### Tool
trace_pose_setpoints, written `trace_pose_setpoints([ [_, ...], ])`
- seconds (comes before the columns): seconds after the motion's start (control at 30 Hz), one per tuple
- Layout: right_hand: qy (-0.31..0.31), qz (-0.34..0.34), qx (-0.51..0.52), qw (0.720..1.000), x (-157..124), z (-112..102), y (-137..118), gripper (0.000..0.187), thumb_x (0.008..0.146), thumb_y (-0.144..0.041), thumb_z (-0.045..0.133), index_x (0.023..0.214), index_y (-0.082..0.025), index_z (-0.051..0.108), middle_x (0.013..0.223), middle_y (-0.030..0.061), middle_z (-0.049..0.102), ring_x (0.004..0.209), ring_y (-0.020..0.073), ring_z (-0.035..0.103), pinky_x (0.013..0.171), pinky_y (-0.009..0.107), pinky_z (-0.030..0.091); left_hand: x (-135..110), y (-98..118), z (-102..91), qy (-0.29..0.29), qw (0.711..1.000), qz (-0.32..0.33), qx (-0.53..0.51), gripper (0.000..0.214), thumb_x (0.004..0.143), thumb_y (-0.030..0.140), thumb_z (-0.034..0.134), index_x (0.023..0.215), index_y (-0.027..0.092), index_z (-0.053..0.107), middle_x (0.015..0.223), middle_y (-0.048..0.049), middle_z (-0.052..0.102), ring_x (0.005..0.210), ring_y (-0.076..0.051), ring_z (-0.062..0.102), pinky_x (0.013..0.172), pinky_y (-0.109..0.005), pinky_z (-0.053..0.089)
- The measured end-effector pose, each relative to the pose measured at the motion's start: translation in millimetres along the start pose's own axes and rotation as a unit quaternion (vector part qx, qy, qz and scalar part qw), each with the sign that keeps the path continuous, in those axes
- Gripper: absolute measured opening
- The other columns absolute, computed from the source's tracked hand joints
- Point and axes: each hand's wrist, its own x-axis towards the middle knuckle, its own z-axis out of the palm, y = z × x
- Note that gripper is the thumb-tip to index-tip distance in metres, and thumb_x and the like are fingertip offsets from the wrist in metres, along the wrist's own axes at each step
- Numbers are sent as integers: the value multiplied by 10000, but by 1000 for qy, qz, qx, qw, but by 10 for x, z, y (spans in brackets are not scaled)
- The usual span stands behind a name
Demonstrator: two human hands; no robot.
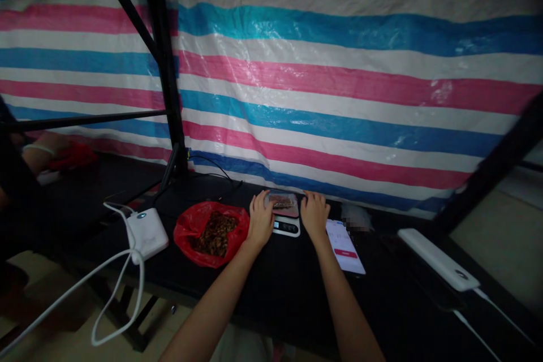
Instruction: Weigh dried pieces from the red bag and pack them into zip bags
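Note:
A small white digital scale with a lit display lies on the black table. On its platform rests a small clear packet with brown pieces inside and a pinkish lower edge. My left hand lies against the packet's left side, fingers stretched forward and not visibly gripping. To the right of the scale, my right hand rests with its fingers forward and apart, holding nothing I can see. Left of my left hand, a red plastic bag stands open, full of brown dried pieces.
A lit phone lies right of my right hand, near a crumpled clear bag. White power banks with cables sit at both sides. A black metal post rises behind. At far left, another person's hand is near red plastic.

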Motion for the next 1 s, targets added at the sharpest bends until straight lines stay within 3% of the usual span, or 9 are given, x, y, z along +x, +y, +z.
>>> trace_pose_setpoints([
  [0.1,-29,-18,-37,999,-3,-8,-132,270,817,-345,437,880,-166,628,923,139,576,927,286,464,786,431,323,-4,2,3,-7,1000,-4,-30,419,693,5,404,1065,175,491,1277,-117,338,1215,-250,290,986,-481,282],
  [0.2,-50,-22,-22,998,-25,44,-201,201,804,-306,473,851,-186,627,876,102,583,870,250,500,752,377,343,5,-32,19,10,997,-38,-63,397,692,7,403,1043,167,496,1248,-118,350,1179,-244,325,957,-457,321],
  [0.37,-74,13,91,993,-41,105,-221,191,818,-270,428,809,-185,599,860,64,577,798,182,551,689,274,379,15,-91,66,42,990,-102,-89,334,715,28,405,994,174,518,1187,-100,389,1132,-237,364,942,-432,329],
  [0.5,-34,1,174,984,-63,84,-174,223,846,-282,344,895,-183,538,887,60,586,737,171,575,675,277,393,32,-90,63,49,985,-127,-104,299,755,72,400,1010,181,510,1162,-92,412,1096,-218,391,923,-393,338],
  [0.57,-50,-8,226,973,-82,64,-131,227,857,-307,323,911,-193,512,809,31,602,620,154,580,649,279,399,39,-75,43,53,983,-142,-104,277,775,107,403,1018,189,507,1152,-86,430,1075,-216,407,907,-388,340],
  [0.67,-92,-12,337,937,-99,52,-76,201,841,-350,371,867,-202,504,731,-6,595,496,122,551,578,255,407,42,-55,26,58,980,-156,-112,245,798,171,417,1024,200,507,1150,-77,453,1066,-218,419,899,-385,334],
  [0.8,-112,5,490,865,-90,67,-87,229,778,-411,469,795,-191,529,685,-2,551,528,117,520,454,206,376,39,-71,90,41,963,-167,-205,264,834,291,402,1060,191,494,1116,-78,506,1054,-206,452,905,-372,336],
  [0.9,-145,24,559,816,-89,66,-144,251,726,-428,537,784,-185,554,691,0,546,519,102,490,446,194,386,51,-110,178,-14,921,-183,-343,329,838,359,387,1088,172,494,1062,-74,560,1003,-184,507,883,-327,369],
  [1.0,-164,44,591,789,-103,49,-188,248,669,-411,606,770,-187,578,746,13,569,633,127,537,526,212,450,77,-142,226,-80,864,-194,-458,354,784,421,462,975,147,578,942,-61,622,881,-175,565,798,-280,415],
])
